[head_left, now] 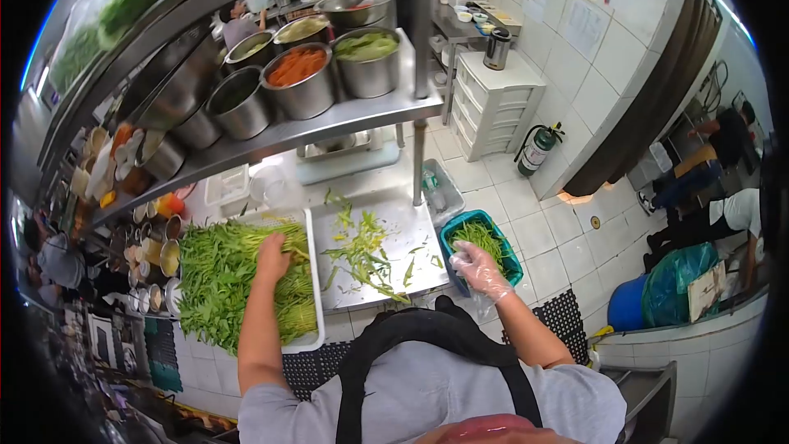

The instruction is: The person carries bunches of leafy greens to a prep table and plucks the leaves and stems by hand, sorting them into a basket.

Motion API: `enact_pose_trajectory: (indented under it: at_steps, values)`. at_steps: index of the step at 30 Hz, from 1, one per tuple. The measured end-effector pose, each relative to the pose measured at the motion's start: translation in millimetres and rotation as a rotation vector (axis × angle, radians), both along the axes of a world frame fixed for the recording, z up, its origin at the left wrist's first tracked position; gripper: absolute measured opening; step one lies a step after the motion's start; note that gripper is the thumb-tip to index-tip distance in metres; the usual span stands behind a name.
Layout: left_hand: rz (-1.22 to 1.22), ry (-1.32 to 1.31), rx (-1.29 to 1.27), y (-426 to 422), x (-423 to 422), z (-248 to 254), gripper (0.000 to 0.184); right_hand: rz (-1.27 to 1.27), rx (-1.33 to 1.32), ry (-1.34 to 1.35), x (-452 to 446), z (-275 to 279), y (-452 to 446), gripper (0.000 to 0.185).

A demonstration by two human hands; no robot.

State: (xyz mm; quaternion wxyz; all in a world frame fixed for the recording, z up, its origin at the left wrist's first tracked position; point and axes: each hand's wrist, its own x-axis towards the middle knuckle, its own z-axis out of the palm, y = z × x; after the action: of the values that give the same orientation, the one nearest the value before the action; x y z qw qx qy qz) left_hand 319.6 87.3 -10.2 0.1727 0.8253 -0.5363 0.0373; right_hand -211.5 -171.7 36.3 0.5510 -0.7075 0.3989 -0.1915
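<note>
A white tray (315,279) on my left is heaped with long-stemmed leafy greens (218,275). My bare left hand (274,260) lies on their stems, fingers curled in around some of them. On the right, my right hand (482,271) wears a clear plastic glove and hovers at the near side of a teal basket (515,267). Cut green stems (479,236) fill that basket. The gloved fingers look bent together; what they hold, if anything, does not show. Between my hands, loose leaves and stem pieces (362,247) lie scattered over a steel table (419,234).
Overhead, a steel shelf (353,111) carries several metal pots, one with shredded orange vegetable (297,67). A clear plastic bin (444,189) stands behind the basket. Farther off are white drawers (493,103), a fire extinguisher (538,150) and people at the right.
</note>
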Motion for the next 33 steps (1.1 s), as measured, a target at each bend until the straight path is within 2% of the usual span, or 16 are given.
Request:
enact_pose_trajectory:
  at_steps: [2,4,5,7,8,10,12,14,16,18,19,21,24,26,28,33]
  values:
    - [0.191,0.223,-0.012,0,-4,30,0.043,-0.065,0.057,0.05,-23,-4,-30,0.05]
    - [0.317,0.254,-0.306,7,10,29,0.039,-0.132,-0.033,0.019,-37,-28,-56,0.04]
    - [0.309,0.235,-0.295,6,7,49,0.039,-0.16,-0.031,-0.007,-41,-35,-66,0.037]
    - [0.474,0.463,-0.719,15,-9,90,0.048,-0.143,0.069,-0.03,-43,-31,-85,0.038]
    - [0.482,0.453,-0.715,20,-11,98,0.048,-0.116,0.099,-0.037,-43,-21,-88,0.038]
    - [0.656,0.495,-1.031,37,1,110,0.034,-0.057,0.091,-0.054,-33,-18,-98,0.038]
    - [0.533,0.537,-1.212,66,24,115,0.037,0.03,0.073,-0.048,-22,-17,-117,0.037]
    - [0.749,0.572,-1.353,54,-23,168,0.061,0.1,0.118,-0.042,0,-31,-125,0.035]
    - [0.879,0.638,-1.406,75,-21,181,0.064,0.203,0.146,-0.145,19,-6,-113,0.032]
    - [0.76,0.434,-1.524,93,-12,185,0.057,0.277,0.136,-0.119,46,-1,-102,0.032]
    - [0.751,0.53,-1.657,105,-2,192,0.052,0.35,0.141,-0.104,59,-4,-94,0.032]
    - [0.276,0.477,-1.785,106,-14,216,0.025,0.391,0.147,-0.057,82,-8,-83,0.034]
    - [0.062,0.422,-1.702,107,-40,261,0.022,0.513,0.118,-0.029,111,0,-53,0.037]
    - [0.109,0.41,-1.688,105,-53,280,0.026,0.559,0.124,-0.085,127,7,-35,0.037]
    - [-0.068,0.463,-1.634,97,-60,291,0.023,0.644,0.246,-0.113,142,20,-19,0.038]
    - [-0.405,0.271,-0.99,5,-132,314,0.011,0.739,0.48,-0.27,165,50,5,0.047]
